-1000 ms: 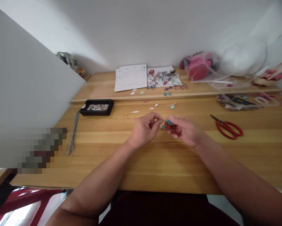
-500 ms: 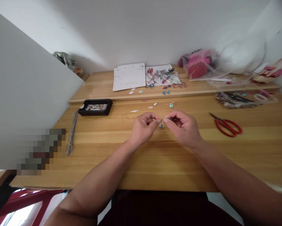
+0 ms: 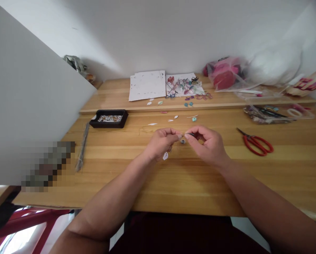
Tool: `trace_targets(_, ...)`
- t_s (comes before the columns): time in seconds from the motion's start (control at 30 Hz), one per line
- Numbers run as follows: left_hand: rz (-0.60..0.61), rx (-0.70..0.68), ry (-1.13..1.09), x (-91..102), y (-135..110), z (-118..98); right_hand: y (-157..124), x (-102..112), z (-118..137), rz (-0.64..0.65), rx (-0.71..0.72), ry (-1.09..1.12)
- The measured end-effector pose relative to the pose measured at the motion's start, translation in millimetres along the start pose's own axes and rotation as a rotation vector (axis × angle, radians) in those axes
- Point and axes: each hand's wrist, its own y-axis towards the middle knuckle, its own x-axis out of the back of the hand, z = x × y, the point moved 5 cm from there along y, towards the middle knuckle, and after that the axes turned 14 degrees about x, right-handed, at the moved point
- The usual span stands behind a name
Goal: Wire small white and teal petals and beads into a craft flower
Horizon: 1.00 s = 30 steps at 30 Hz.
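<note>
Pale wood forms the tabletop [image 3: 115, 190], lower frame. At centre, the right hand [image 3: 208, 143] and left hand [image 3: 162, 141] both pinch; a white leaf shape [image 3: 165, 156] shows below the left, a small dark piece [image 3: 191, 134] sits in the right's fingertips, and whether the left grips anything is too tiny to tell.

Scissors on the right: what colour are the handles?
The handles are red, seen best in the head view.

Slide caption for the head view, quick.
Left hand close to right hand, which pinches a small dark piece above the wooden table.
</note>
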Motion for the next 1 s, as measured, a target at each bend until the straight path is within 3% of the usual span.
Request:
trace_targets(0.1, -0.011, -0.018, 0.043, 0.9, -0.4, -2.1, -1.4, -2.5, -5.6, 0.014, -0.109, 0.065)
trace_targets(0.27, -0.017, -0.041, 0.082, 2.8, 0.5, -3.4, -2.7, -2.5, -9.6, 0.015, -0.163, 0.094)
trace_targets(1.0, 0.138, 0.012, -0.116, -5.0, 4.8, 6.3, -4.0, -1.8, -4.4, -0.096, -0.133, 0.117)
